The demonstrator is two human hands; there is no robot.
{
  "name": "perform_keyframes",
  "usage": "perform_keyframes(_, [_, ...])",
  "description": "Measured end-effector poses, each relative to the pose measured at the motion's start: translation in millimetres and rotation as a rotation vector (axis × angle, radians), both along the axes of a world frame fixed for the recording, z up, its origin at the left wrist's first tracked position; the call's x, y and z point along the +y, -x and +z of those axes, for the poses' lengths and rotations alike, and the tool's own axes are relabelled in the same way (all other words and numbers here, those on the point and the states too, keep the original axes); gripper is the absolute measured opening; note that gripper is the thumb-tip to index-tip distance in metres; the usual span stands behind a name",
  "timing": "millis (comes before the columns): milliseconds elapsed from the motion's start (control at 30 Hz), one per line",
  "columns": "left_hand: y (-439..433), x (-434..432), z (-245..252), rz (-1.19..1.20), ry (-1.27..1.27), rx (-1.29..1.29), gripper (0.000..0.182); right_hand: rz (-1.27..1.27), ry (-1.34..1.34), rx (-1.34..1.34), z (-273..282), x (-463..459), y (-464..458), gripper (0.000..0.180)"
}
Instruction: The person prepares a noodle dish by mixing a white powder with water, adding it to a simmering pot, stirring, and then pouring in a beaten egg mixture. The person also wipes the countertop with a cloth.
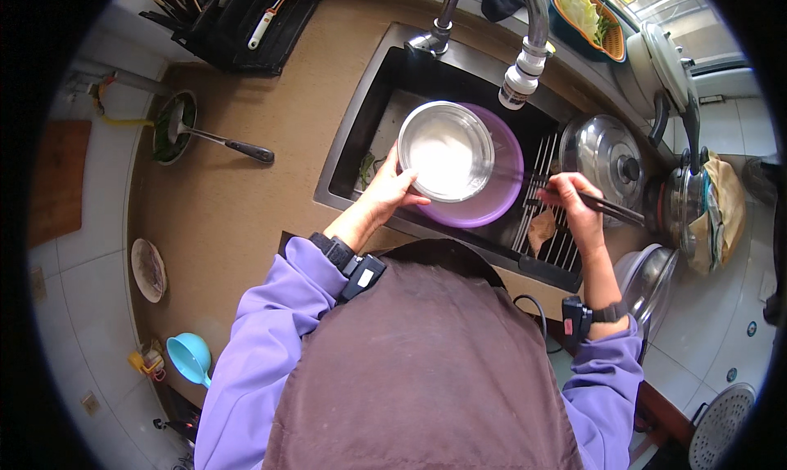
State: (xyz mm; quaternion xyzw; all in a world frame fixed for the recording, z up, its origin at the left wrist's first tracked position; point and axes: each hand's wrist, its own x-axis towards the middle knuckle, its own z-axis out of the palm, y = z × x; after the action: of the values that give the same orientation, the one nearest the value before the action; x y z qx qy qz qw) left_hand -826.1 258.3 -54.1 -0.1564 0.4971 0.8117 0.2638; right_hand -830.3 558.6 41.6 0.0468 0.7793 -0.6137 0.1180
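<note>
My left hand [393, 184] grips the near left side of a round stainless steel bowl [446, 150], thumb at the rim. White contents, bright with glare, show inside it; whether they are liquid or solid I cannot tell. The bowl is above a purple plastic basin [513, 181] in the sink [344, 144] and hides much of it. In my right hand [575, 202] is a pair of dark chopsticks [618, 210], their blurred tips pointing left towards the bowl's right side.
The faucet [529, 52] hangs over the sink's far side. A metal rack [535, 224] spans its right part, beside a glass lid [605, 162]. On the counter [246, 224] at left are a dish with a ladle [227, 144], a plate [149, 270] and a blue dipper [189, 354].
</note>
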Motion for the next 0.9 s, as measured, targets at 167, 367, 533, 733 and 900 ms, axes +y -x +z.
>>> perform_keyframes(167, [2,1,7,0.016,0.057,0.01,0.068,0.143,0.028,0.051,-6,12,4,0.022])
perform_keyframes(367, [1,3,9,0.058,0.081,0.054,0.069,-0.092,0.138,0.119,-4,9,-11,0.02])
perform_keyframes(533, [3,4,4,0.12,0.11,0.023,0.071,0.015,0.153,-0.011,2,1,-20,0.018])
perform_keyframes(733, [3,3,1,0.148,0.112,0.035,0.073,0.047,0.111,0.024,6,-2,-16,0.02])
perform_keyframes(900, [3,4,2,0.13,0.073,0.014,0.074,-0.095,0.111,0.141,1,-12,-3,0.017])
